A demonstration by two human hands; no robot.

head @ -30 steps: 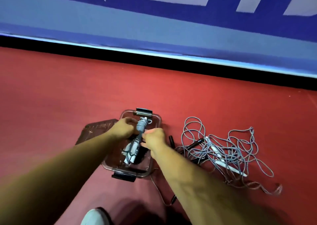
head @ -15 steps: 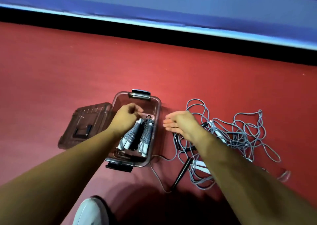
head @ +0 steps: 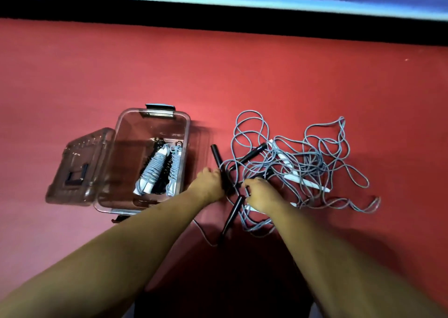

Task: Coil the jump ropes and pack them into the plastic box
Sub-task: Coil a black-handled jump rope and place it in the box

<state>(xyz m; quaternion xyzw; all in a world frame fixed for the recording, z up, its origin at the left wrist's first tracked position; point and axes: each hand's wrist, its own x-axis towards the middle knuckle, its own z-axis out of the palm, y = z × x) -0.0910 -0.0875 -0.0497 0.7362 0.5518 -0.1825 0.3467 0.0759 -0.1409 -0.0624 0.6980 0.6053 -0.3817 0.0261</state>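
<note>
Clear lid (head: 80,170) lies flat on the red floor (head: 242,75), touching the left side of the plastic box (head: 126,128). Box is open & sits well back from the floor's far edge w/ the black strip. Inside, at its right side, 2 coiled jump ropes (head: 155,170) lie side by side, gray cord wound round the handles, w/ a black springy bit btw them. Just right of the box is the left grip (head: 208,183): arm out long & straight, back of hand up, fingers curled tight round a black handle (head: 216,155) that sticks out past the knuckles toward the far edge. A 2nd black handle (head: 232,212) points toward the near edge, btw both grips. Right grip (head: 260,194) sits on the left end of the loose ropes (head: 315,157), knuckles up, fingers bent down into the cords; can't tell what it holds. The loose ropes are a big gray tangle on the floor, right of both grips, w/ white handles (head: 312,184) in it.
</note>
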